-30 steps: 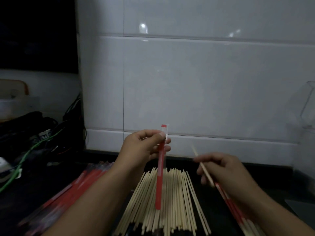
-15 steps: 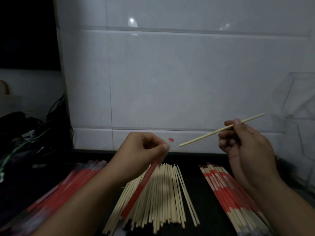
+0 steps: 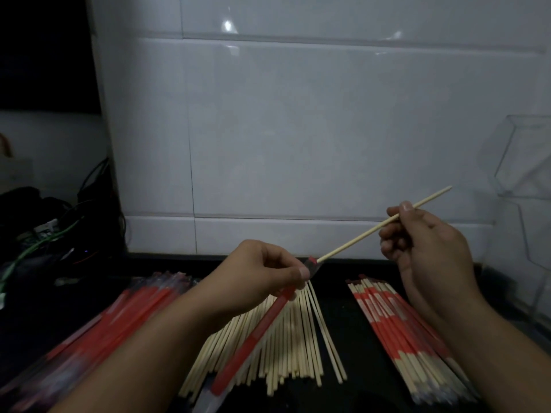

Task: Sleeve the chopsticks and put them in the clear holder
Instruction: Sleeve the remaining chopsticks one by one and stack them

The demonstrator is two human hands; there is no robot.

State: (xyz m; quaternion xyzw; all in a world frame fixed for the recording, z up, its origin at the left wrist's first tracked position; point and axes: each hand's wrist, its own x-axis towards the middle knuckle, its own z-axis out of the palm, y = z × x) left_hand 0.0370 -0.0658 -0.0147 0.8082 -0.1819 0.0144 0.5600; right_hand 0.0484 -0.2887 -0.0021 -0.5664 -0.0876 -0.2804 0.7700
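Note:
My left hand (image 3: 262, 275) pinches a red sleeve (image 3: 253, 335) near its open top end; the sleeve slants down toward me. My right hand (image 3: 423, 248) holds a bare wooden chopstick (image 3: 357, 239) between thumb and fingers. The chopstick's lower tip sits at the sleeve's mouth. Below lies a pile of bare chopsticks (image 3: 286, 338) on the dark counter. The clear holder (image 3: 524, 174) stands at the far right against the wall.
A stack of empty red sleeves (image 3: 119, 317) lies at the left. Sleeved chopsticks (image 3: 399, 332) lie in a pile at the right. Cables and dark gear (image 3: 41, 234) crowd the far left. A white tiled wall (image 3: 298, 129) rises just behind the counter.
My right hand lifted a chopstick from the right side and brought its tip to the sleeve's mouth. My left hand tilted the sleeve from upright to slanting right.

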